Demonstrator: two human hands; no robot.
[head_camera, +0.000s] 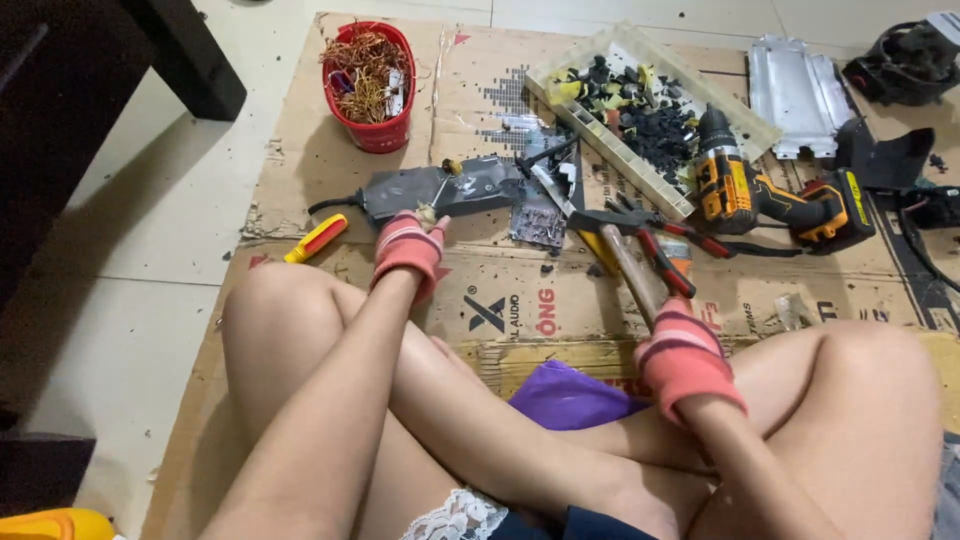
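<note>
Seated on cardboard (300, 160), we grip a hammer (625, 255) and steady a grey part (440, 188).

Our right hand (685, 360) is closed around the hammer handle; our left hand (408, 248) pinches a small piece at the part's near edge. Bare cardboard lies between our knees. Beyond, a red cup (372, 75) holds copper wire and a clear tray (650, 100) holds black scraps; pliers (665, 255) and a drill (770, 195) crowd the right.
</note>
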